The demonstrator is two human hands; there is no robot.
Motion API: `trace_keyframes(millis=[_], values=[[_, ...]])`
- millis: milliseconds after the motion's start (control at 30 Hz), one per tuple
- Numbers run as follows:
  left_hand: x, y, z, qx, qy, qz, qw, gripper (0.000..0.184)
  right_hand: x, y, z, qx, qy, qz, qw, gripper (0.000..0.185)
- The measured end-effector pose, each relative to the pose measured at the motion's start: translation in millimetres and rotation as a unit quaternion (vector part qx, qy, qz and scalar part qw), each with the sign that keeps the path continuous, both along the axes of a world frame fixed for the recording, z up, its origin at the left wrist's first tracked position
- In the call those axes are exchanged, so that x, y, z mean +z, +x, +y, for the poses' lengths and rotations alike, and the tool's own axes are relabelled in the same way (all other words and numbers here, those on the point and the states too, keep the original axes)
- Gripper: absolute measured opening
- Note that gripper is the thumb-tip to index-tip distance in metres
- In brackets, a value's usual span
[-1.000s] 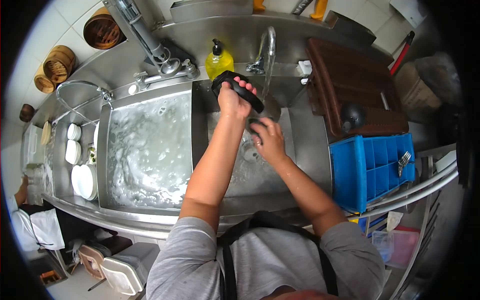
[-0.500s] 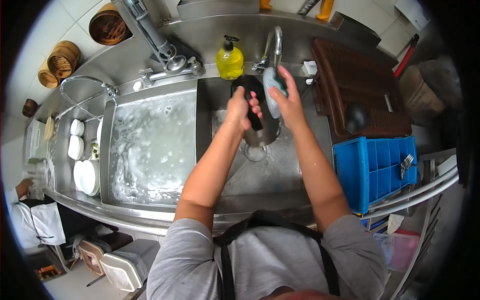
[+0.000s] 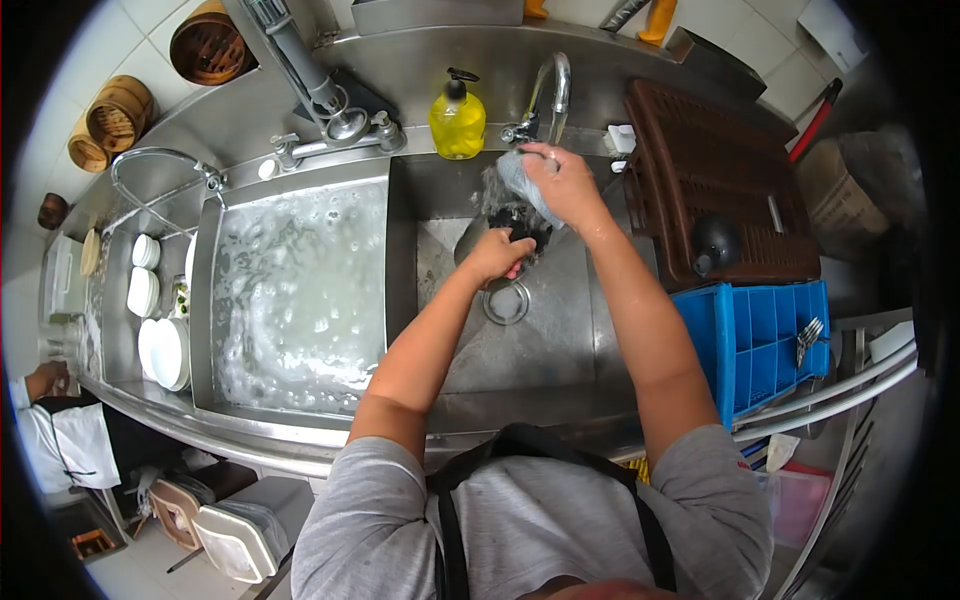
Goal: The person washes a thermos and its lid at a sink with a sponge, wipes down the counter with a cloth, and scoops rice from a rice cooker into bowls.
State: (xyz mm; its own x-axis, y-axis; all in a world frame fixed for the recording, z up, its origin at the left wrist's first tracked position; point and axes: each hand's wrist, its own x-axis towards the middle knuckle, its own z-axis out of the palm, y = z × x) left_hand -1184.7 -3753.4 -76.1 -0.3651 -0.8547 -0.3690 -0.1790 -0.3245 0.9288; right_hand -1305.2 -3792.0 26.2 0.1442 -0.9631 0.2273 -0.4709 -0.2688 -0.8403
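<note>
Over the right-hand sink basin point(image 3: 560, 350), my left hand point(image 3: 495, 255) is closed round the black part of a dark, shiny vessel point(image 3: 467, 238). Splashing water and motion blur hide its exact kind. Just above it, my right hand point(image 3: 567, 185) grips a pale grey-blue scrubbing cloth point(image 3: 520, 180), pressed to or very close to the vessel's far side. The curved tap point(image 3: 560, 85) stands right behind this hand, and water splashes around the vessel. Below my left hand lies the round drain point(image 3: 506, 302).
Left of me is a basin of soapy water point(image 3: 300, 290), with white dishes point(image 3: 165, 352) beyond. A yellow soap bottle point(image 3: 457, 125) stands behind. At right are a brown ribbed board point(image 3: 700, 170), a black ladle-like bowl point(image 3: 716, 240) and a blue divided rack point(image 3: 720, 350). Another person's hand point(image 3: 48, 378) shows far left.
My left hand has moved down and right, turning the vessel so its black part faces right. My right hand has shifted slightly left, bringing the cloth over the vessel.
</note>
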Motion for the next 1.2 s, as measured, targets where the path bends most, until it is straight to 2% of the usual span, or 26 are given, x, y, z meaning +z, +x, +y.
trace_keyframes(millis=[100, 167, 200, 300, 333, 400, 500, 567, 600, 667, 767, 800, 933, 1033, 1133, 1200], values=[[-27, 7, -2, -0.034, -0.033, -0.038, 0.998, 0.026, -25, -4, 3, 0.003, 0.002, 0.068, 0.998, 0.03], [-71, 9, -5, -0.035, -0.076, -0.077, 0.994, 0.031, -33, -8, 15, 0.027, 0.079, 0.077, 0.993, 0.031], [-78, 13, -3, -0.04, -0.157, -0.132, 0.978, 0.037, -30, -10, 21, 0.042, 0.135, 0.111, 0.984, 0.027], [-94, 16, 2, -0.064, -0.095, -0.301, 0.947, 0.041, -22, -24, 35, 0.119, 0.21, 0.248, 0.938, 0.037], [-114, 18, 3, -0.052, -0.111, -0.312, 0.942, 0.041, -18, -29, 40, 0.134, 0.194, 0.292, 0.927, 0.049], [-150, 29, 2, -0.061, -0.12, -0.269, 0.954, 0.041, -3, -37, 42, 0.109, 0.176, 0.356, 0.911, 0.051], [-152, 42, 7, -0.011, -0.095, -0.223, 0.97, 0.037, 47, -45, 45, 0.035, 0.092, 0.398, 0.912, 0.058], [-173, 56, 10, 0.049, -0.071, -0.179, 0.98, 0.036, 74, -48, 40, -0.008, -0.053, 0.278, 0.959, 0.063], [-182, 64, 11, 0.035, -0.1, -0.199, 0.974, 0.036, 86, -46, 35, -0.008, -0.068, 0.264, 0.962, 0.064], [-179, 73, 18, 0.076, -0.086, -0.218, 0.969, 0.038, 102, -38, 24, -0.008, -0.1, 0.235, 0.967, 0.066], [-173, 78, 19, 0.131, -0.07, -0.224, 0.963, 0.039, 101, -26, 4, 0.068, -0.126, 0.229, 0.963, 0.067], [-154, 78, 20, 0.141, -0.057, -0.225, 0.962, 0.039, 95, -20, -4, 0.091, -0.128, 0.201, 0.967, 0.065], [-141, 80, 16, 0.157, -0.031, -0.255, 0.954, 0.036, 89, 15, -19, 0.088, -0.107, 0.202, 0.97, 0.065], [-125, 78, 11, 0.18, -0.067, -0.3, 0.934, 0.031, 74, 22, -14, 0.1, -0.143, 0.044, 0.984, 0.062], [-98, 73, -20, 0.264, -0.163, -0.221, 0.924, 0.021, 4, 29, -9, 0.02, -0.081, -0.157, 0.984, 0.049], [-57, 68, -39, 0.277, -0.274, -0.085, 0.917, 0.018, -30, 41, -4, 0.021, -0.107, -0.101, 0.989, 0.046]])
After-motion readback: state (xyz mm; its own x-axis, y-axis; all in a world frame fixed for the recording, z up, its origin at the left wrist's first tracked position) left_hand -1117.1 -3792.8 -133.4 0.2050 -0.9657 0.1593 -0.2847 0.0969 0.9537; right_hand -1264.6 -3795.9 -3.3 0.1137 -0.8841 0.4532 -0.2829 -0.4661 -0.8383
